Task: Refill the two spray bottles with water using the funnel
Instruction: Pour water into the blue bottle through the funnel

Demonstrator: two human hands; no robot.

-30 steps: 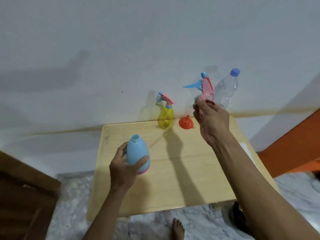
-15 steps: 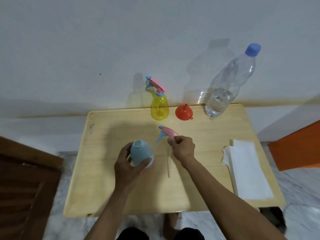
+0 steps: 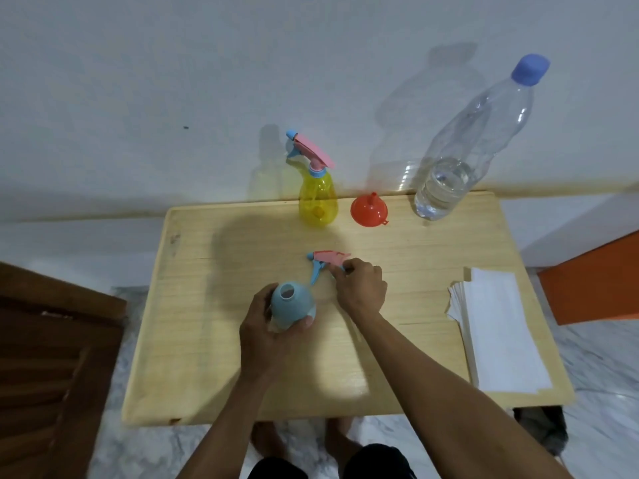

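My left hand (image 3: 266, 330) grips the blue spray bottle (image 3: 292, 305), which stands uncapped on the wooden table (image 3: 207, 357) with its mouth open upward. My right hand (image 3: 361, 288) pinches the pink and blue spray head (image 3: 326, 260), which lies on the table just beyond the bottle; its thin dip tube runs back under my wrist. At the table's far edge stand the yellow spray bottle (image 3: 317, 198) with its spray head on, the orange funnel (image 3: 368, 210) mouth down, and a clear water bottle (image 3: 460, 157) with a blue cap, partly full.
A stack of white paper towels (image 3: 498, 337) lies at the table's right side. A white wall rises behind the table. Dark wooden furniture (image 3: 45, 357) is at the left, an orange object (image 3: 594, 281) at the right, and my feet are below the near edge.
My right hand has brought the spray head down from in front of the wall onto the table. The view has tilted downward. My left hand has kept hold of the blue bottle.
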